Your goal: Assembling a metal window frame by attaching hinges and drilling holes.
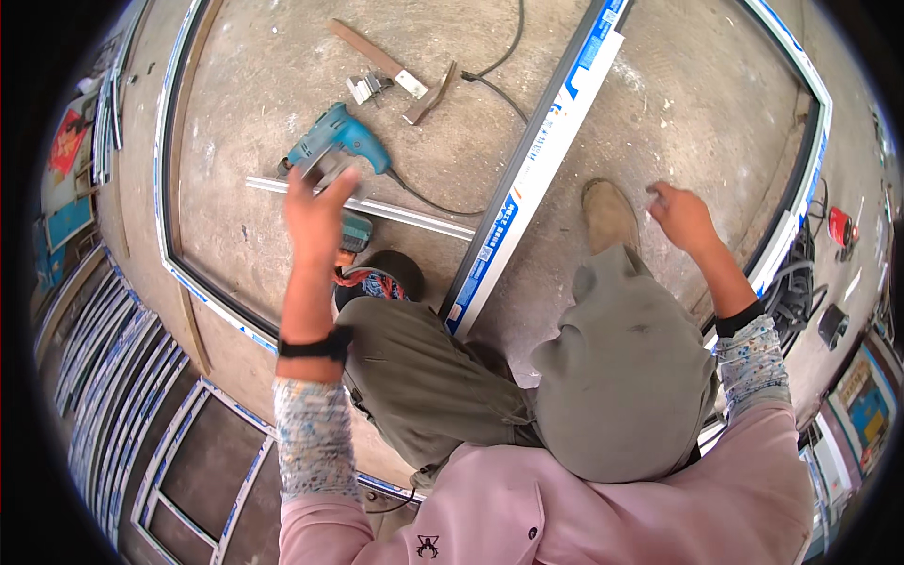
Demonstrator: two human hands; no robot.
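While the left hand [315,203], reaching forward, pinches a blurred, silver-grey metal piece [326,166] left of the long blue-and-white-wrapped metal bar [537,169], the piece's long axis slants up-right, roughly as the bar does. A teal, pistol-shaped power drill [339,128], also left of the bar, points lower-left. Right of the bar, the right hand [680,217] angles inward, fingers half-curled; whether they hold anything, I cannot tell.
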